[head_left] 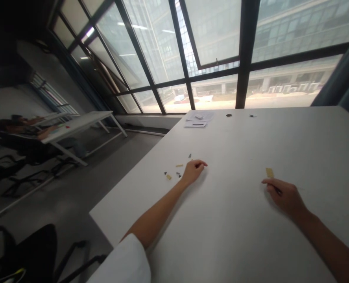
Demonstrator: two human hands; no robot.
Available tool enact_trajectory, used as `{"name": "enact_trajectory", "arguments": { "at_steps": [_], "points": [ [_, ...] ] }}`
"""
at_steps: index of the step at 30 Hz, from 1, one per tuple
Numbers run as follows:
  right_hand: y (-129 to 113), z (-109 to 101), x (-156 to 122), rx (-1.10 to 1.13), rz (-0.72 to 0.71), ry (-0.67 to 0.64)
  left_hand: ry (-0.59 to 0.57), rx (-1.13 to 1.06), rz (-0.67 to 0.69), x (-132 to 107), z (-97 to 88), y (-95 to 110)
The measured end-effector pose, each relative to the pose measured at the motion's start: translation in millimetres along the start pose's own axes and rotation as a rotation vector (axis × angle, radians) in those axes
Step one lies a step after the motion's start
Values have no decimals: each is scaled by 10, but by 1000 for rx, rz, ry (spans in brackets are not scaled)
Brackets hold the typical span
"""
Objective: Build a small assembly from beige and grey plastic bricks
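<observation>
My left hand is over the left half of the white table, with its fingers curled and a fingertip reaching to the right. Whatever may be between those fingers is hidden. Around it are small loose pieces: a grey piece, a thin yellow strip, a short yellow block and several dark bits. Farther right, my right hand has its fingers bent together. A flat yellow block shows right at its fingertips; I cannot tell whether they grip it or only touch it.
Papers with a small white object lie at the table's far left corner. Two round cable holes are near the far edge, below the windows. A black chair stands at lower left. Another person sits at a table beyond.
</observation>
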State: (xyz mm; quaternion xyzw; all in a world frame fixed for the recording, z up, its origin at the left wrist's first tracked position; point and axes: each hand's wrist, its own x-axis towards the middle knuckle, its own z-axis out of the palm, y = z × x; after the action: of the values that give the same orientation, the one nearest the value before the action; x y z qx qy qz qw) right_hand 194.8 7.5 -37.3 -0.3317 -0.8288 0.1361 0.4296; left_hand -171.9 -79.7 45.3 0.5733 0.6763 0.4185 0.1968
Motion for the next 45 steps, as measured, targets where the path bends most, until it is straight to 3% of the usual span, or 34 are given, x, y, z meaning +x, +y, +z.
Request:
{"name": "enact_trajectory", "arguments": {
  "at_steps": [4, 7, 11, 15, 26, 32, 35, 39, 45],
  "points": [
    [10, 1, -6, -7, -11, 21, 88, 229, -124, -1, -619, -532],
    [-4, -4, -5, -9, -8, 27, 132, 466, -82, 5, -958, -816],
    [6, -1, -15, -16, 7, 39, 94, 616, -120, 9, -1177, -975],
    [63, 17, -35, -25, 14, 45, 2, 650, -176, 50, -1200, -1011],
    [41, 7, -31, -27, 36, 15, -36, 699, -119, 111, -1073, -1103],
    [46, 30, -34, -9, 45, 8, -46, 679, -122, 132, -1071, -946],
    [40, 33, -28, -20, 53, 4, -36, 632, -29, 191, -988, -760],
    [-2, 25, -6, -23, 63, -11, -63, 505, 170, 265, -631, -360],
    [-119, 39, 38, -2, 68, -26, -237, 365, 465, 244, 311, 286]
  ]
}}
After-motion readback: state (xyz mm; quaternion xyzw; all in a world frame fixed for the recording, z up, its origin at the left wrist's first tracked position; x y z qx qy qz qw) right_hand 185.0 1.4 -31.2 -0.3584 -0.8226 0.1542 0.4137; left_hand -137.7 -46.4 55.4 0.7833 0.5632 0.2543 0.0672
